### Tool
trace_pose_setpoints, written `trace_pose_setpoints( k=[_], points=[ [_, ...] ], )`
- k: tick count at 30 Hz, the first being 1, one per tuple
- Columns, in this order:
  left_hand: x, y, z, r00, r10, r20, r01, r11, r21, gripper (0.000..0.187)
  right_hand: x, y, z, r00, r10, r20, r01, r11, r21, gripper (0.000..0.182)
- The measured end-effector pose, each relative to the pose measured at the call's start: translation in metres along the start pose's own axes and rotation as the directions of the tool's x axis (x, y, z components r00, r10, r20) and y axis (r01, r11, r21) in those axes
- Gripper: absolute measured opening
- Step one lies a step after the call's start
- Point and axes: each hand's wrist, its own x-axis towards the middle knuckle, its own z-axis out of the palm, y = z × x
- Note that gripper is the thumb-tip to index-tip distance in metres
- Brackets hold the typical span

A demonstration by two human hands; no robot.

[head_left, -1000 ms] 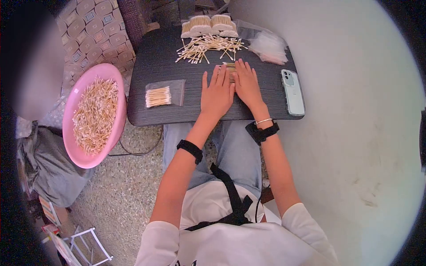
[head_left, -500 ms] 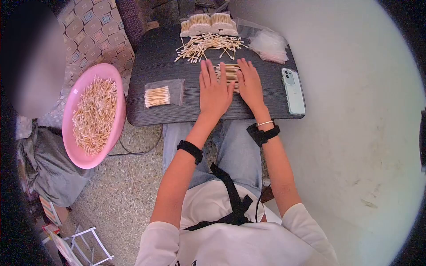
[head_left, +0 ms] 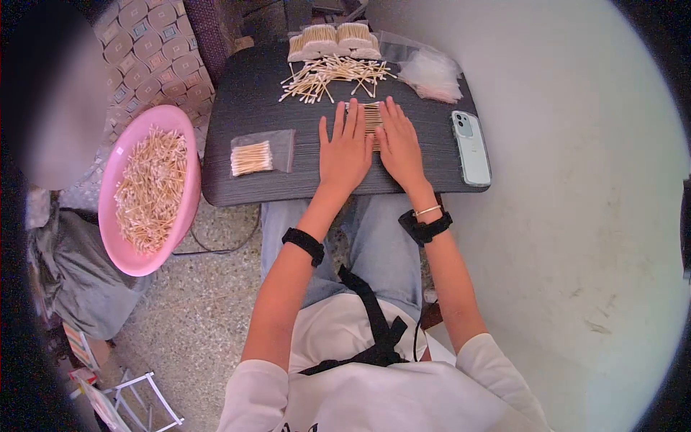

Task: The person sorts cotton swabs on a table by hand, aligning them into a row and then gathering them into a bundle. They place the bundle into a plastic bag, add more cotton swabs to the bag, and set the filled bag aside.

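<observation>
A row of cotton swabs [head_left: 372, 124] lies on the dark table [head_left: 288, 180], between and partly beneath my two hands. My left hand [head_left: 346, 150] rests flat over the row's left end, its fingers stretched out and pointing away from me. On the right end lies my right hand [head_left: 398, 144], also flat with its fingers extended. Just beyond the fingertips is a loose pile of swabs [head_left: 335, 74]. Left of my hands, a small clear bag [head_left: 283, 151] holds a neat bundle of swabs [head_left: 251, 158].
Packed swab bundles [head_left: 319, 39] stand at the table's far edge, beside a stack of clear plastic bags [head_left: 432, 75]. A phone [head_left: 471, 151] lies near the right edge. Left of the table is a pink basin [head_left: 129, 260] full of loose swabs. A pale wall [head_left: 568, 180] rises at right.
Both hands have closed in on the row, so less of it shows between them. The view has shifted slightly.
</observation>
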Motion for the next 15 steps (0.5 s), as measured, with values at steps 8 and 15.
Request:
trace_pose_setpoints(
  k=[8,15],
  points=[
    [-0.0014,-0.0020,0.0063,1.000,0.007,0.024,-0.007,1.000,-0.011,0.051,0.0066,-0.0013,0.0010,0.999,-0.020,0.032,0.022,0.998,-0.067,0.048],
    [-0.0006,0.0014,0.0015,0.999,-0.009,0.044,0.010,1.000,-0.024,0.049,0.0036,-0.0045,0.0001,0.999,0.026,-0.046,-0.025,0.999,0.031,0.037]
  ],
)
